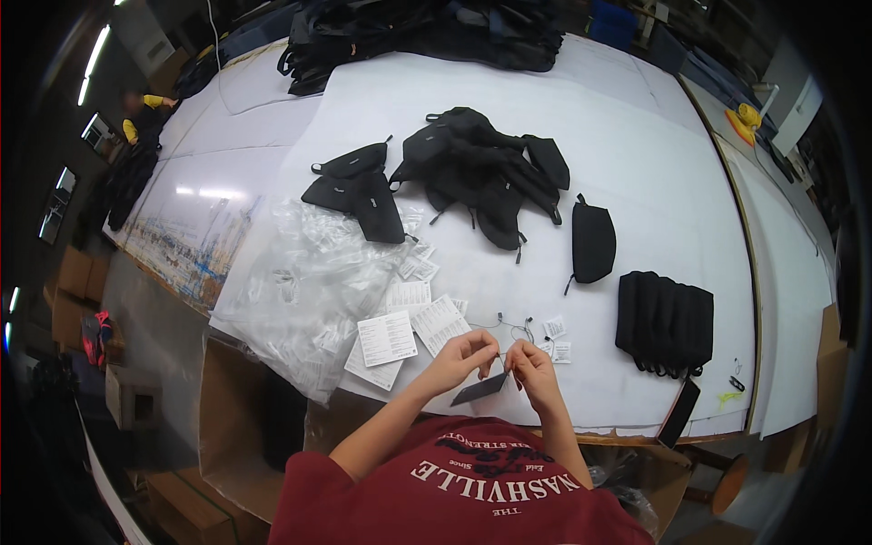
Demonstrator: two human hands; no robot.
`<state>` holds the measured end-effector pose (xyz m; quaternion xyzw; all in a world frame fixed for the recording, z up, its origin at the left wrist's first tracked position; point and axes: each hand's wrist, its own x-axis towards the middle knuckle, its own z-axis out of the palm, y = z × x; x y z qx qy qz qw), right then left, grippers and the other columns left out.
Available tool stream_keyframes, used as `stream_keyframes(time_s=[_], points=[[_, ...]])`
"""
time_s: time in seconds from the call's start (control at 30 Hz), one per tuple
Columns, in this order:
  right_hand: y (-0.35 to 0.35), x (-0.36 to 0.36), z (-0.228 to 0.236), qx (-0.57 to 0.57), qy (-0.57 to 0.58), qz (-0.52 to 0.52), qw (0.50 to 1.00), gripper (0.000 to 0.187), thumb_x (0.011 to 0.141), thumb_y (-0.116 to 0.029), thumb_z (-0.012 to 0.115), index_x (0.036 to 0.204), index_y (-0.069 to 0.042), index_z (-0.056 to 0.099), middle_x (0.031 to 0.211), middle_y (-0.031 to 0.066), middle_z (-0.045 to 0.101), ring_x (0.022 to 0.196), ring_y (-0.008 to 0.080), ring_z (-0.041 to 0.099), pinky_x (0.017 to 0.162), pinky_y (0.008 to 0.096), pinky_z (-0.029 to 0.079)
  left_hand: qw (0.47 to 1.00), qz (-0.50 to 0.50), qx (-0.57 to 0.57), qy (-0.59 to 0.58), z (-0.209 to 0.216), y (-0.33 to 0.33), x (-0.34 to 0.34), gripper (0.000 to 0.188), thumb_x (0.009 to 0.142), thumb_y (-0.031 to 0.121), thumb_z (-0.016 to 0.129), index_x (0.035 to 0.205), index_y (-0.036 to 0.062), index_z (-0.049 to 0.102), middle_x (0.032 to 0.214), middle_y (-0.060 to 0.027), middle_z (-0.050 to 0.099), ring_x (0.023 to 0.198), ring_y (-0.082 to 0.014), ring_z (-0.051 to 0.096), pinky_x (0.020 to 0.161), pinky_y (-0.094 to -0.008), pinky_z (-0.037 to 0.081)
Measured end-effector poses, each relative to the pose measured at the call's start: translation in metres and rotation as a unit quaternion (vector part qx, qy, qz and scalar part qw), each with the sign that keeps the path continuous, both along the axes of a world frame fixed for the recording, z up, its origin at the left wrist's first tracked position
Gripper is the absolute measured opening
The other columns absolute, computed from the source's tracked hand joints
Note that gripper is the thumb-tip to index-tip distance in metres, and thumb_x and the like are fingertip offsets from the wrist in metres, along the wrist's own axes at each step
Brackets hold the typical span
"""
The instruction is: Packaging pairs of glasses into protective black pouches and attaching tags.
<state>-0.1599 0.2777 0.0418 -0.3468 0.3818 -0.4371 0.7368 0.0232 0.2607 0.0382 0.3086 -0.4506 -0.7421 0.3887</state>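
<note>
To the right of the clear plastic bags (304, 282), your left hand (470, 352) and right hand (534, 371) pinch a thin cord (501, 360), the dark tag (480, 389) hanging just below. White cards (388, 338) lie at the bags' near right edge, loose black pouches (480, 156) beyond the bags, and a black pouch row (665, 322) far to their right.

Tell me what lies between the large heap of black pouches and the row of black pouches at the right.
The head view shows one lone black pouch there, lying apart from both the heap and the row.
</note>
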Motion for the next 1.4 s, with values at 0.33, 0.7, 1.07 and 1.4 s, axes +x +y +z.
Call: stream_keyframes(time_s=[0.33,0.7,1.07,1.4], points=[[-0.010,-0.011,0.003,-0.026,0.076,-0.034,0.996,0.012,0.088,-0.014,0.063,0.088,-0.004,0.058,0.056,-0.0026,0.051,0.046,0.0037,0.044,0.040,0.0182,0.030,0.865,0.187,-0.247,-0.395,-0.062,-0.191,0.041,0.023,0.085,0.010,0.060,0.107,0.0059,0.055,0.094,-0.0085,0.060,0.087,-0.0178,0.057,0.076,-0.0297,0.046],[0.012,-0.046,0.028,0.014,-0.122,-0.151,0.981,0.007,0.088,-0.012,0.060,0.088,-0.007,0.055,0.078,0.0002,0.057,0.052,0.0042,0.046,0.045,0.0179,0.034,0.812,0.411,-0.106,-0.400,-0.119,-0.323,0.176,0.024,0.076,0.022,0.074,0.089,0.0029,0.065,0.068,-0.0010,0.058,0.054,-0.0118,0.054,0.049,-0.0251,0.041],[0.023,-0.030,0.012,-0.078,0.066,-0.164,0.981,0.012,0.089,-0.017,0.063,0.088,-0.005,0.062,0.062,-0.0063,0.052,0.052,0.0016,0.042,0.048,0.0187,0.031,0.897,0.257,-0.250,-0.259,-0.031,-0.180,0.054,0.015,0.081,0.011,0.073,0.090,0.0009,0.067,0.079,0.0020,0.060,0.067,-0.0038,0.050,0.057,-0.0184,0.038],[0.011,0.011,0.010,-0.167,0.336,-0.155,0.914,0.013,0.083,-0.018,0.066,0.087,-0.006,0.065,0.052,0.0023,0.051,0.046,0.0098,0.044,0.047,0.0255,0.034,0.978,0.073,-0.059,-0.187,0.005,-0.027,0.018,0.019,0.089,0.003,0.057,0.104,-0.0070,0.063,0.110,-0.0120,0.066,0.057,-0.0018,0.047,0.049,-0.0166,0.037]])
